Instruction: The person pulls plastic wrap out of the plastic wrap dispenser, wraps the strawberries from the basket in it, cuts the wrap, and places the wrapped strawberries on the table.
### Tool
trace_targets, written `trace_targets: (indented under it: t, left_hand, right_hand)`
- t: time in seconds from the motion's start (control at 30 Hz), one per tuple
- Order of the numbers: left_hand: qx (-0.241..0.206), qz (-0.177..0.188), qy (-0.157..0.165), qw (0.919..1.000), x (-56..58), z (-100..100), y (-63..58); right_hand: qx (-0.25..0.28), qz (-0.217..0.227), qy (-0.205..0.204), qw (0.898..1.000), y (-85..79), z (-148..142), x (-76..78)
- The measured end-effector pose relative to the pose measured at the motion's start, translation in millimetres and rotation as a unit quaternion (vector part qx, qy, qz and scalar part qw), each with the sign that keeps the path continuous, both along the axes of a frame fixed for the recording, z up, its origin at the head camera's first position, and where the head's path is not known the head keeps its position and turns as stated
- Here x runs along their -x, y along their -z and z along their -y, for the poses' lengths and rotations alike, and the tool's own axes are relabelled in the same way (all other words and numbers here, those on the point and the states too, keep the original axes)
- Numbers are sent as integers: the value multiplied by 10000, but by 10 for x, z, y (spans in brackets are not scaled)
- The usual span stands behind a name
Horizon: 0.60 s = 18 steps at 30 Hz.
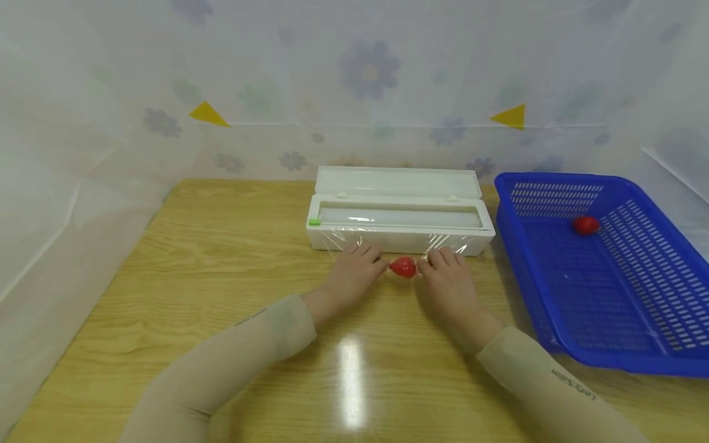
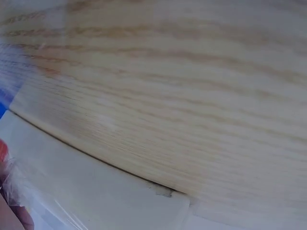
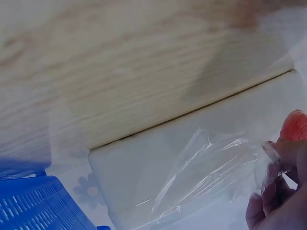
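Observation:
Clear cling film [image 3: 206,167] stretches in shiny creases from a white wrap dispenser [image 1: 399,240], whose lid stands up behind it. Between the two hands is a small red piece [image 1: 403,267], rounded and strawberry-like, with film gathered at its sides. My left hand [image 1: 354,271] pinches the film at the left of the red piece. On the other side, my right hand [image 1: 450,284] pinches the film between thumb and fingers, as the right wrist view shows. Only a few left fingertips [image 2: 24,218] show in the left wrist view.
A blue plastic basket [image 1: 532,295] stands on the wooden table [image 1: 232,246] at the right, with another red piece [image 1: 586,225] inside. A green slider [image 1: 314,222] sits at the dispenser's left end. Behind the table hangs a flowered sheet [image 1: 368,71].

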<state>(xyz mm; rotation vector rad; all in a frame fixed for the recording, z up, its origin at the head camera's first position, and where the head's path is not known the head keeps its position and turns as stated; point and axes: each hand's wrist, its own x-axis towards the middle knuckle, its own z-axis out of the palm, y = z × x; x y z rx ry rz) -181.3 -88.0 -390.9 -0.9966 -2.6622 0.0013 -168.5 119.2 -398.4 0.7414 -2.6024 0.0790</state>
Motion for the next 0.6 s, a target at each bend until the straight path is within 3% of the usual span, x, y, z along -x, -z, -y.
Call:
trace_targets:
  t: [0.33,0.6]
  left_hand:
    - [118,494,98,9987,-19,13,-26]
    - [-23,658,22,9978,-13,14,-32]
  right_hand:
    - [-407,-139,-330,9985,48,-119,10]
    - [-60,-578,-528,9969,61,-176,-19]
